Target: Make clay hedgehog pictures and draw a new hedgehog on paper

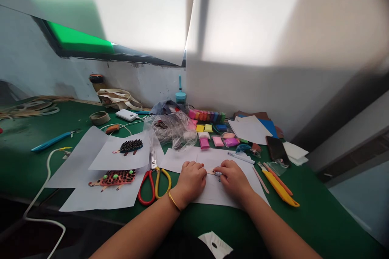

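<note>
My left hand, with a gold bangle on its wrist, rests on a white paper sheet. Its fingers are curled in, and anything inside them is hidden. Just to the right, my right hand lies over a small clay figure on the same sheet. The figure has a pale pointed end and a bluish-grey part. The thumb and index finger of this hand are drawn together at the figure; a piece between them is too small to make out.
Red-and-yellow-handled scissors lie left of my hands. Further left are paper sheets with a black clay hedgehog and a red one. Colourful clay packets lie behind; a yellow utility knife and a dark phone are at right.
</note>
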`<state>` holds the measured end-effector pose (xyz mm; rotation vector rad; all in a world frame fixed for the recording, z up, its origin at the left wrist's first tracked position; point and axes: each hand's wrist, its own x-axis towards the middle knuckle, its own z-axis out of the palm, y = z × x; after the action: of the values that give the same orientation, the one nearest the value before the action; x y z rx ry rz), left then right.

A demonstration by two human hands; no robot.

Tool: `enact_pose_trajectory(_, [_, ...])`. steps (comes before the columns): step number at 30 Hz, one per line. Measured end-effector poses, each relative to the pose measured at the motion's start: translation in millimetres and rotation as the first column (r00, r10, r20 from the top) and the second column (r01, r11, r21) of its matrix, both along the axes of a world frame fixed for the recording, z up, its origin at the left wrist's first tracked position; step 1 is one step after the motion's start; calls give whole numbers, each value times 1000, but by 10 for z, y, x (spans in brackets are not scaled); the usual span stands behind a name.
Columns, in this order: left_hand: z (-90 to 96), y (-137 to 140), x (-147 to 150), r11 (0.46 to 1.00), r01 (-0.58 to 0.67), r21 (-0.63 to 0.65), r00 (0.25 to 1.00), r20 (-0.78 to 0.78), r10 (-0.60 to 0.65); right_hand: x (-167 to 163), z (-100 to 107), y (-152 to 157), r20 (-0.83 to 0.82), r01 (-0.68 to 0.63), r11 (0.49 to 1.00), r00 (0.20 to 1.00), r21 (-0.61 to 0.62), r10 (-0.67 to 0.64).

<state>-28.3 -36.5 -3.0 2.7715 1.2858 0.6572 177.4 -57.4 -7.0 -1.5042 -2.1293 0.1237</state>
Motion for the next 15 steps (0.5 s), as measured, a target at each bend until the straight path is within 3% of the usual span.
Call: enact_pose_trajectory(15, [-4,9,4,1000,3,-1,1000,2,-3,-26,-19,-59,85,14,999,996,42,-17])
